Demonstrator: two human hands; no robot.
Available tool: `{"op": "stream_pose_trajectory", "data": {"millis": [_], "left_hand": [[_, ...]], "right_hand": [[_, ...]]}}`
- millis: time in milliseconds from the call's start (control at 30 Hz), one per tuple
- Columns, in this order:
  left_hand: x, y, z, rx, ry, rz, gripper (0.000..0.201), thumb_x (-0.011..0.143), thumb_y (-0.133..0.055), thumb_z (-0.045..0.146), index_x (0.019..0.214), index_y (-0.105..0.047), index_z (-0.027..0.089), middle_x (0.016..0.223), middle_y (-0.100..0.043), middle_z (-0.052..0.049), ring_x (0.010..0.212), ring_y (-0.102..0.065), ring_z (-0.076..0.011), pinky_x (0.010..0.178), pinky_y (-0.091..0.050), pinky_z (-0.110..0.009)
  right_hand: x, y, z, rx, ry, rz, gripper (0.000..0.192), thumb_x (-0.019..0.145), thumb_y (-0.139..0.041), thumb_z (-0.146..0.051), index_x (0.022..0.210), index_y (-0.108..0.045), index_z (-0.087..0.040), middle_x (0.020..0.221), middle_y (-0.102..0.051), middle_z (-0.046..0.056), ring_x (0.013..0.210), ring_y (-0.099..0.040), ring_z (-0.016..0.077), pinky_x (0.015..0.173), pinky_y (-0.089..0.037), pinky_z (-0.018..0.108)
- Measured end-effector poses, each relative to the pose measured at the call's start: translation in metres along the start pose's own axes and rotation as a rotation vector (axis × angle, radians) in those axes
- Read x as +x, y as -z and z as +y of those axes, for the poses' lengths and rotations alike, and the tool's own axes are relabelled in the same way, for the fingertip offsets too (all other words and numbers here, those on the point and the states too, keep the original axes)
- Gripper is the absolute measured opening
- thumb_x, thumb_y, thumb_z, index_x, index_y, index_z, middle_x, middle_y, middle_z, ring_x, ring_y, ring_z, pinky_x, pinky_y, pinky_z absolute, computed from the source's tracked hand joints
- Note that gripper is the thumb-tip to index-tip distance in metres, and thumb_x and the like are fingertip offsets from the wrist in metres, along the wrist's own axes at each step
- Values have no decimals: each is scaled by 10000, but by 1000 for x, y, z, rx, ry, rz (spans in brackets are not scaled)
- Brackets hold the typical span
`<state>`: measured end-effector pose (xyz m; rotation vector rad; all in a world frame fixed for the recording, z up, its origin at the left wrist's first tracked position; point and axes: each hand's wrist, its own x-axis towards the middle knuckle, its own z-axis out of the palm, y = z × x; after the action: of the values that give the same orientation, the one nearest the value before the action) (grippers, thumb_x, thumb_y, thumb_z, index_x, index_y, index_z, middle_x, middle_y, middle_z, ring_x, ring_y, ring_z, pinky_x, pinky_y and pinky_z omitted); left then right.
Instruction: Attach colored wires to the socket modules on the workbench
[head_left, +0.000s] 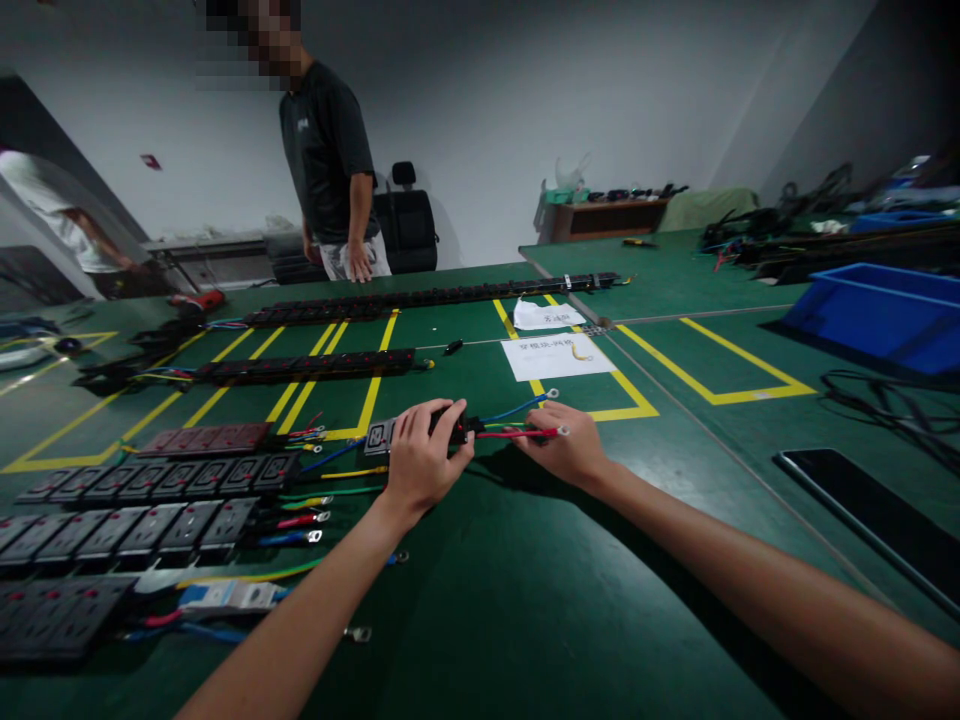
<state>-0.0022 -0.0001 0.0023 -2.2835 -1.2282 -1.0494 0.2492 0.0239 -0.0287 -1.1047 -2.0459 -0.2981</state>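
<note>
My left hand (pixel 426 450) is wrapped over a short black socket module (pixel 448 424), with a grey outlet face showing at its left end. From the module's right end run a red wire (pixel 517 433) and a blue wire (pixel 514 408), both tipped with ring terminals, and a green wire between them. My right hand (pixel 559 445) is closed at these wires, its fingertips pinched near the green one; the exact grip is partly hidden. Left of my hands lie several black socket strips (pixel 161 478) with coloured wire ends and ring terminals.
Yellow tape marks the green table (pixel 480 600). Beyond my hands lie long socket strips (pixel 307 366) and labelled white paper (pixel 556 358). A phone (pixel 862 510), black cables (pixel 892 410) and a blue bin (pixel 885 315) are at right. A person (pixel 330 170) stands across the table; another is at far left.
</note>
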Motion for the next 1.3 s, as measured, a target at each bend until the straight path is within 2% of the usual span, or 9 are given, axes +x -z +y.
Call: {"op": "stream_pose_trajectory", "data": {"millis": [1300], "left_hand": [[0,0,0,-12,11,-6,387,960,-614,314,1326,-643,189,1204,-683,-137,1120,-647,-287,974,-525,-469]], "right_hand": [[-1,-2,1,-11,-32,-28,343,913,-626,-372,610,-581,-218,626,-587,24,592,-521,148,557,-296,282]]}}
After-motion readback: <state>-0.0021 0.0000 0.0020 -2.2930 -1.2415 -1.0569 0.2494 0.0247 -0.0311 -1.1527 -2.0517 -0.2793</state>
